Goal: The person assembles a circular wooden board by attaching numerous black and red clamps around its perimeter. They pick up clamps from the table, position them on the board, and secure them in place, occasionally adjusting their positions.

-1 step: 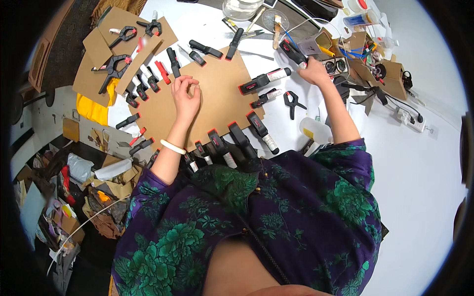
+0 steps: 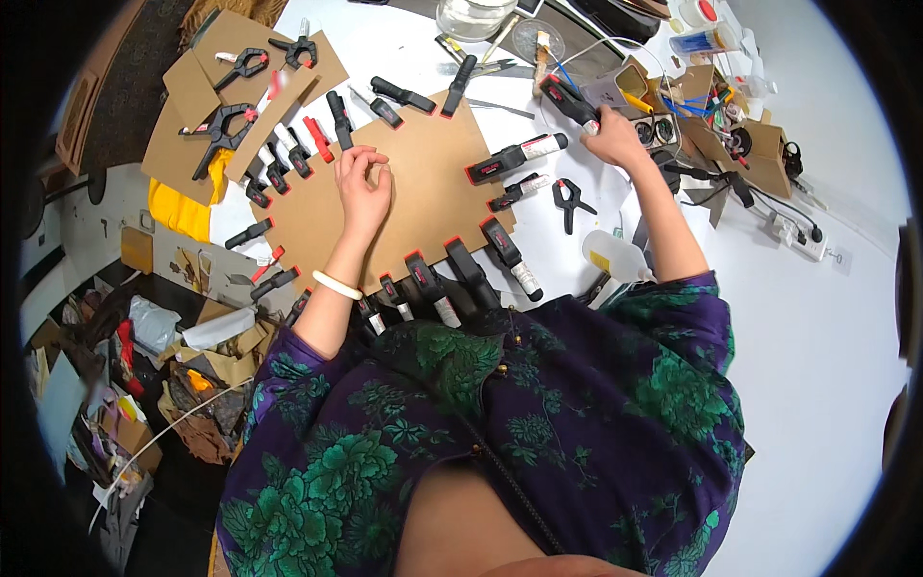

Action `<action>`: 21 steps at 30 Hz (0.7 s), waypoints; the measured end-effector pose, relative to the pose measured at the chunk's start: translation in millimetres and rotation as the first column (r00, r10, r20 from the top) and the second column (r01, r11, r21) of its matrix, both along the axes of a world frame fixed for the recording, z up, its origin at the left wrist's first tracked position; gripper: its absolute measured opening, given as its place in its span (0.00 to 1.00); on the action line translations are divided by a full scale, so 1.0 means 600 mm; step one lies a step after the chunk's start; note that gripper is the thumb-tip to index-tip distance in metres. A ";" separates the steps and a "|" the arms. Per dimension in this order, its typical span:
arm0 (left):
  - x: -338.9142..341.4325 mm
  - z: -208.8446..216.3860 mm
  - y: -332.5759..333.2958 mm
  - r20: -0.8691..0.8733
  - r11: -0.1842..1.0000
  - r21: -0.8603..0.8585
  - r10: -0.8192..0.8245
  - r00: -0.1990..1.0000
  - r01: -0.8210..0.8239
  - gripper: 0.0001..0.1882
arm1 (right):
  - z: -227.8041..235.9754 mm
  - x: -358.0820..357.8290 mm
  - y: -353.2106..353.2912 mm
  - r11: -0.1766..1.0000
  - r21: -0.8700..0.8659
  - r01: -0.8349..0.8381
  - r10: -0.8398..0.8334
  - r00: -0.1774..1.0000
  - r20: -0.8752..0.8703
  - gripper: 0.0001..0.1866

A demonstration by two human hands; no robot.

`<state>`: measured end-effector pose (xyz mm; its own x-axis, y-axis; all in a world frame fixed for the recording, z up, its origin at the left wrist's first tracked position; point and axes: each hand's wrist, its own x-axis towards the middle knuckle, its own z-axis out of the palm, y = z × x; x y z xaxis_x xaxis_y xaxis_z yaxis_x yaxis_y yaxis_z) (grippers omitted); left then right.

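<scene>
A brown board (image 2: 423, 183) lies in front of me, with black-and-red clamps along its edge. My left hand (image 2: 363, 197) rests on the board's left part, fingers loosely bent and nothing visible in them. Just beyond its fingertips is a black clamp (image 2: 338, 120) at the edge. To the far right, past the board, my right hand (image 2: 613, 139) grips a black clamp with red marks (image 2: 571, 104); the palm hides part of its handles. Between that hand and the board are a larger clamp with a white-wrapped handle (image 2: 514, 157) and a loose black spring clamp (image 2: 573, 204).
Cardboard pieces (image 2: 178, 144) with more clamps lie at the far left, beside yellow cloth (image 2: 181, 213). A glass jar (image 2: 471, 17), a brush (image 2: 541, 62) and cables (image 2: 615, 38) are at the back. A cardboard box (image 2: 764, 154) and a translucent container (image 2: 615, 256) are on the right.
My right hand and its clamp have shifted very slightly. My left hand stays in the same place on the board.
</scene>
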<state>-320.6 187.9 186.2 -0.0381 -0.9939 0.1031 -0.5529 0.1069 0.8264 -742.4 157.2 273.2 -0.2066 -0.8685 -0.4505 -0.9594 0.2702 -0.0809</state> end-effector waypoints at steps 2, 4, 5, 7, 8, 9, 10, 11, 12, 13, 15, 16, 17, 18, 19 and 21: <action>0.000 0.002 0.000 -0.012 1.000 0.000 0.008 1.000 -0.008 0.05 | 0.030 0.014 -0.015 0.941 -0.164 -0.297 0.313 0.946 0.079 0.24; -0.003 0.002 0.000 -0.013 1.000 -0.017 -0.001 1.000 0.000 0.05 | 0.034 0.038 -0.052 0.893 -0.035 -0.449 0.450 0.893 0.011 0.22; -0.003 0.003 0.002 -0.014 1.000 -0.012 -0.004 1.000 0.004 0.05 | 0.032 0.053 -0.066 0.862 -0.011 -0.506 0.506 0.862 0.014 0.20; -0.003 0.004 -0.003 -0.008 1.000 -0.014 -0.001 1.000 0.001 0.06 | 0.026 0.077 -0.104 0.753 0.062 -0.656 0.655 0.755 0.032 0.19; -0.001 0.001 -0.002 -0.025 1.000 -0.010 0.008 1.000 -0.008 0.06 | 0.015 0.084 -0.124 0.695 0.086 -0.714 0.711 0.700 0.072 0.19; -0.002 -0.001 -0.002 -0.042 1.000 -0.006 0.016 0.999 -0.016 0.06 | 0.005 0.093 -0.140 0.624 0.139 -0.769 0.764 0.637 0.099 0.19; -0.003 -0.004 -0.002 -0.059 1.000 -0.003 0.022 0.998 -0.022 0.06 | -0.003 0.100 -0.146 0.608 0.176 -0.774 0.760 0.632 0.154 0.20; -0.005 -0.004 0.001 -0.078 0.999 -0.010 0.033 0.996 -0.034 0.06 | -0.016 0.107 -0.151 0.599 0.185 -0.779 0.753 0.626 0.201 0.21; -0.005 -0.003 0.001 -0.075 0.999 -0.007 0.034 0.997 -0.035 0.06 | -0.028 0.114 -0.157 0.590 0.194 -0.784 0.744 0.621 0.248 0.21; -0.003 -0.001 0.000 -0.073 0.999 -0.005 0.034 0.997 -0.035 0.06 | -0.039 0.120 -0.162 0.588 0.192 -0.786 0.736 0.618 0.275 0.21; -0.002 -0.005 -0.001 -0.054 0.999 -0.009 0.035 0.998 -0.036 0.06 | -0.042 0.140 -0.170 0.582 0.193 -0.790 0.721 0.611 0.327 0.21; -0.002 -0.007 -0.001 -0.056 0.999 -0.012 0.039 0.998 -0.040 0.06 | -0.047 0.142 -0.176 0.569 0.204 -0.796 0.717 0.602 0.352 0.21; -0.002 -0.006 0.000 -0.058 0.999 -0.014 0.040 0.998 -0.041 0.06 | -0.050 0.146 -0.182 0.558 0.215 -0.801 0.709 0.595 0.378 0.21; -0.003 -0.005 0.000 -0.059 0.999 -0.017 0.040 0.997 -0.041 0.06 | -0.053 0.149 -0.186 0.548 0.225 -0.806 0.701 0.589 0.403 0.22; -0.004 -0.005 0.000 -0.062 0.999 -0.016 0.042 0.997 -0.043 0.06 | -0.053 0.148 -0.192 0.532 0.238 -0.813 0.698 0.580 0.420 0.23; -0.007 0.000 0.000 -0.068 0.999 -0.007 0.038 0.997 -0.038 0.06 | -0.060 0.143 -0.196 0.528 0.262 -0.808 0.683 0.587 0.436 0.25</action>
